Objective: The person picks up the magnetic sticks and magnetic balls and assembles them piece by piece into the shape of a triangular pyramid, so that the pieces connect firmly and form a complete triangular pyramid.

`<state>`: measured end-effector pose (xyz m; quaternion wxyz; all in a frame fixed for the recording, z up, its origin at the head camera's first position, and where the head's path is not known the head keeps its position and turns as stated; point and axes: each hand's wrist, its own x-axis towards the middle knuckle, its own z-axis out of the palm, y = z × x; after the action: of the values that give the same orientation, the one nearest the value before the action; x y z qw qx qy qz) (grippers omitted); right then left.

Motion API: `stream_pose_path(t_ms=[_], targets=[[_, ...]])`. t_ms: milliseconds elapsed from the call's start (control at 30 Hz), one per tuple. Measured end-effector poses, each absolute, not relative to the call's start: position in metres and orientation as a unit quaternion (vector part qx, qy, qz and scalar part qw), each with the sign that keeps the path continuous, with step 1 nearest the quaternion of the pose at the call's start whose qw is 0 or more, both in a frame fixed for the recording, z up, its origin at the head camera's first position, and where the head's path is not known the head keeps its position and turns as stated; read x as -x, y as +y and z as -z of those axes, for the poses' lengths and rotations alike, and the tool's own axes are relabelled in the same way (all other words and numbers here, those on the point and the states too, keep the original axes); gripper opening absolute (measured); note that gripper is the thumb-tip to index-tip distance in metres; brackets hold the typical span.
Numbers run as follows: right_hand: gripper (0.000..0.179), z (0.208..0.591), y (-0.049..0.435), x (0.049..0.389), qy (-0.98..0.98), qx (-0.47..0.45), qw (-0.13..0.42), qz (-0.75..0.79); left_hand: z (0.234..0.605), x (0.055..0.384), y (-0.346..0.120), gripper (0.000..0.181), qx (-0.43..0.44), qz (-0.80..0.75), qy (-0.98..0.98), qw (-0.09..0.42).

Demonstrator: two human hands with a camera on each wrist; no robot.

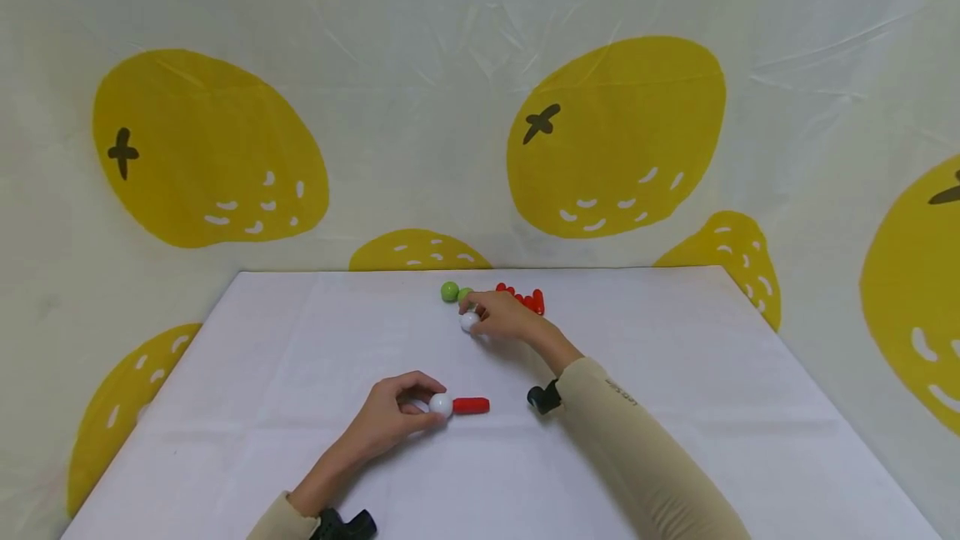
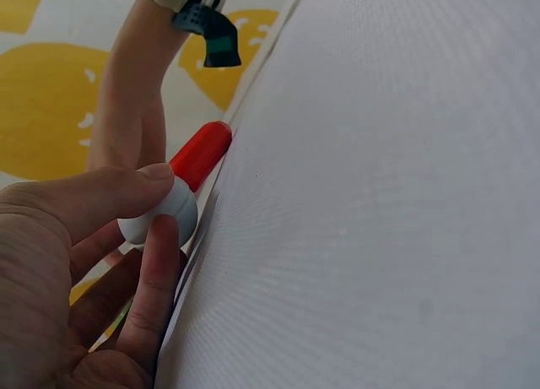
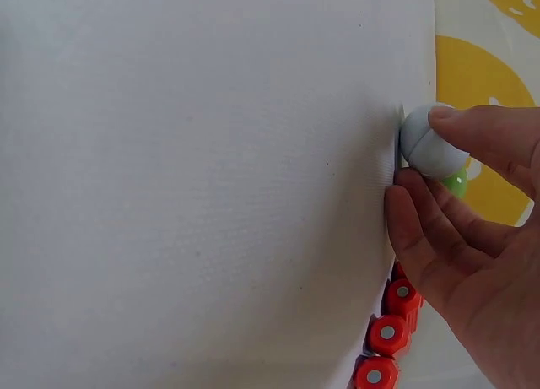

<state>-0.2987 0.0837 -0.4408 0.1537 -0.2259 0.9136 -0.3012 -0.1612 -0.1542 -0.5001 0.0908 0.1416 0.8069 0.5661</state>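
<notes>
My left hand [image 1: 386, 413] pinches a white ball [image 1: 441, 405] between thumb and fingers, low over the near middle of the table. A red rod [image 1: 471, 406] sits end-on against this ball and points right; the left wrist view shows the ball [image 2: 181, 216] and rod [image 2: 202, 155] touching. Farther back, my right hand [image 1: 506, 317] holds a second white ball [image 1: 468, 322] between thumb and fingertips. In the right wrist view that ball [image 3: 430, 144] has a seam around it and stays at the table surface.
Two green balls [image 1: 449, 292] lie at the back, just beyond the right hand. Several red rods [image 1: 537, 302] lie beside it, partly hidden; silver discs show on their ends [image 3: 388, 332] in the right wrist view. A white cloth [image 1: 300, 357] covers the table, with a fruit-print curtain [image 1: 420, 107] behind.
</notes>
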Motion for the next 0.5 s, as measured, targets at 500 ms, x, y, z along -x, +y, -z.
stream_pose_path(t_ms=[500], targets=[[0.031,0.432,0.1,0.281,0.906,0.265,0.118,0.308,0.503,0.161,-0.154,0.032,-0.131,-0.551,0.82,0.085]])
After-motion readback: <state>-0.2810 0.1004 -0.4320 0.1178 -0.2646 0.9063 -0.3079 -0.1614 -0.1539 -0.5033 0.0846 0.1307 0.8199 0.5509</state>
